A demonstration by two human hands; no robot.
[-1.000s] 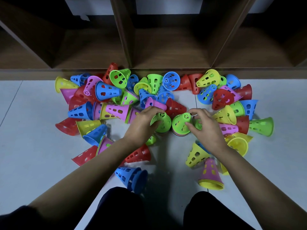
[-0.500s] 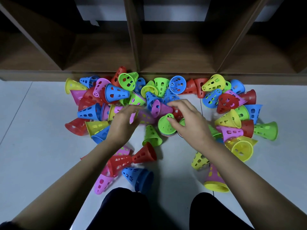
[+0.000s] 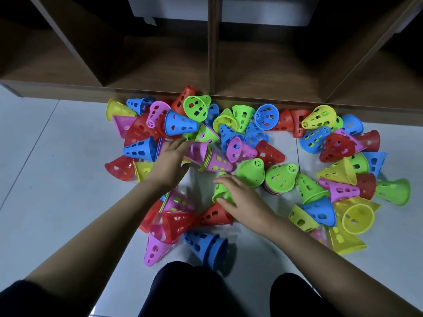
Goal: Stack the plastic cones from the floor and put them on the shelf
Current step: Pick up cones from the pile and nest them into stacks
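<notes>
We're mid-gathering: right hand [image 3: 242, 199] grips a green cone [image 3: 219, 191], left hand [image 3: 169, 161] spread open at the pink stack [image 3: 207, 156] just beyond it; next, probably nest them

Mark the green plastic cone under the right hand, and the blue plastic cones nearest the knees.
Green plastic cone [image 3: 220, 192]: head view, on its perforated side wall.
Blue plastic cones [image 3: 199, 243]: head view, on the outer cone's side wall.

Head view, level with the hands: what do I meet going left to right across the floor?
Red cone → left hand → right hand gripping a green cone → pink cone → lone green cone at the right edge.
</notes>
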